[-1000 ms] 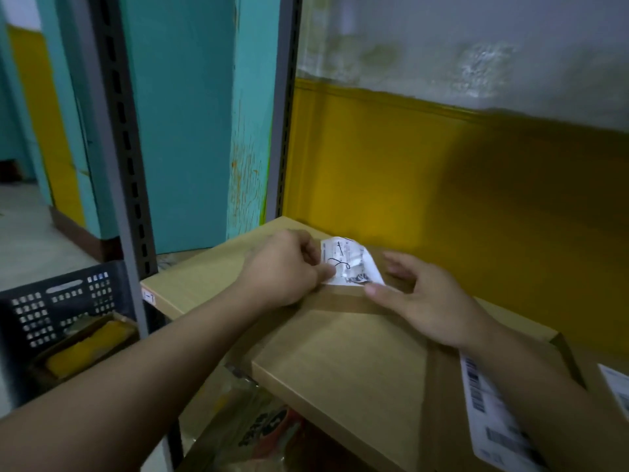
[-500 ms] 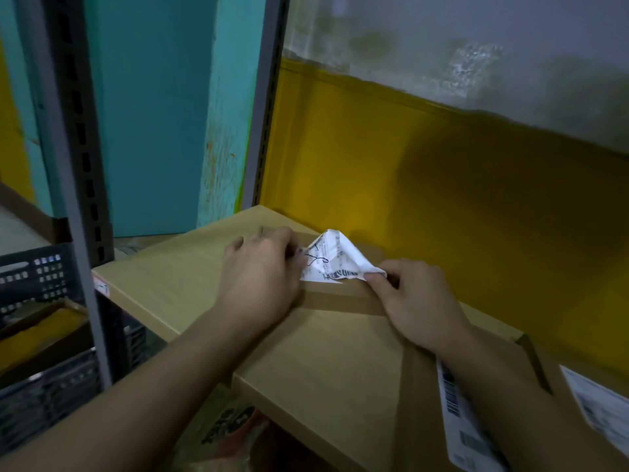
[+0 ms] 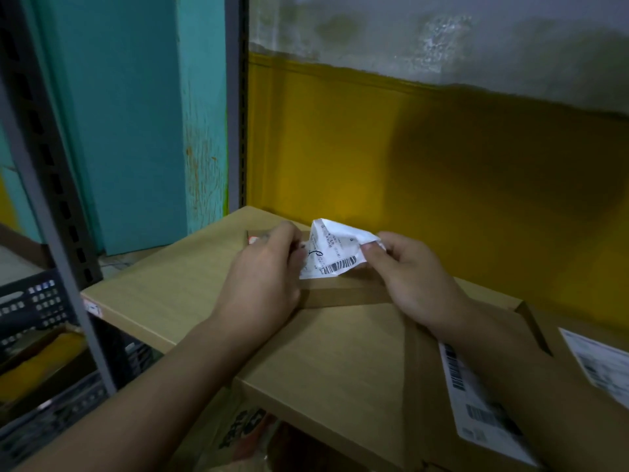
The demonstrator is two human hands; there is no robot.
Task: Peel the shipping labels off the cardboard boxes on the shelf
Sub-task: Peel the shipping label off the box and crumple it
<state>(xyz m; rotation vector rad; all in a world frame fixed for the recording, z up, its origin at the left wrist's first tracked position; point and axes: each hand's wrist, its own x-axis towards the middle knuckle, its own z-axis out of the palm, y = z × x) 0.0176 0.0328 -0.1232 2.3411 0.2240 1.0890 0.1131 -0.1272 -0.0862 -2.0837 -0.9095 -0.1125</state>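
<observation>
A flat cardboard box (image 3: 340, 294) lies at the back of the wooden shelf (image 3: 177, 287). Its white shipping label (image 3: 335, 248) is lifted off the box and crumpled, barcode facing me. My right hand (image 3: 418, 284) pinches the label's right corner between thumb and fingers. My left hand (image 3: 262, 284) rests on the box's left part with its fingers curled at the label's left edge; whether they grip the label is hidden. Two more boxes with white labels lie to the right, one label (image 3: 483, 403) under my right forearm and another label (image 3: 602, 366) at the frame's edge.
A grey metal shelf upright (image 3: 58, 206) stands at the left, a second upright (image 3: 236, 100) at the back corner. A dark plastic crate (image 3: 30, 308) sits low left. The yellow wall (image 3: 442, 172) closes the back. Printed packaging (image 3: 245, 434) shows under the shelf.
The label has come further off the box: my right hand went from lying open beside it to pinching its corner and pulling it up and to the right. My left hand stayed on the box.
</observation>
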